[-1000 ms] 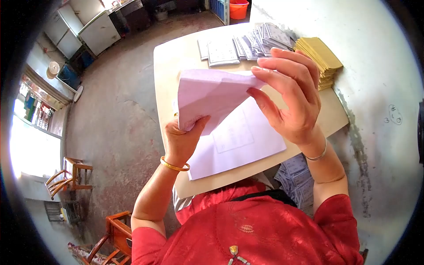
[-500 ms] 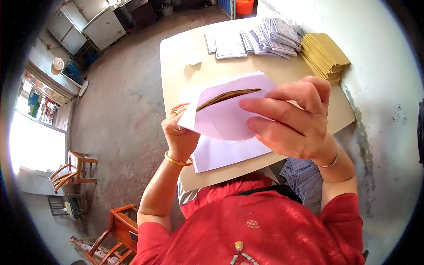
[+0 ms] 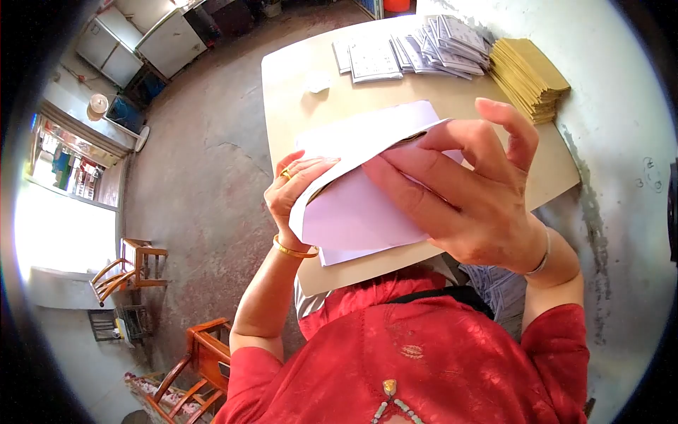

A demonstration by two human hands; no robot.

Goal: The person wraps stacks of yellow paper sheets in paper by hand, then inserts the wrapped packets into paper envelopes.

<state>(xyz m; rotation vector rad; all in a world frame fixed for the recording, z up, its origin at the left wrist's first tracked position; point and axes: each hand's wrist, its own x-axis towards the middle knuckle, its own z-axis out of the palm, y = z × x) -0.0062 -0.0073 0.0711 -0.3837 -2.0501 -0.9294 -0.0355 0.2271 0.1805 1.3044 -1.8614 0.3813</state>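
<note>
Above the front of the table I hold a white folded paper (image 3: 367, 212) with a thin brown edge showing inside its fold. My left hand (image 3: 291, 194), with a ring and a gold bangle, grips its left side; part of the fingers is behind the paper. At the right end of the fold, my right hand (image 3: 470, 187) has its fingers and thumb closed on the paper, and one finger sticks up. Some fingertips are hidden in or behind the fold. More white paper (image 3: 353, 256) lies flat on the table beneath.
On the beige table (image 3: 289, 85), a pile of white printed packets (image 3: 374, 60) lies at the back beside a stack of yellow-brown paper pieces (image 3: 526, 78). A small white object (image 3: 318, 83) sits at back left. Bluish packets (image 3: 498, 286) lie below the table's right side. Wooden chairs (image 3: 205, 353) stand left.
My right hand has closed in on the fold, its fingers over the opening, which is narrower now. The left hand has reached further over the paper's left side. The view has shifted slightly.
</note>
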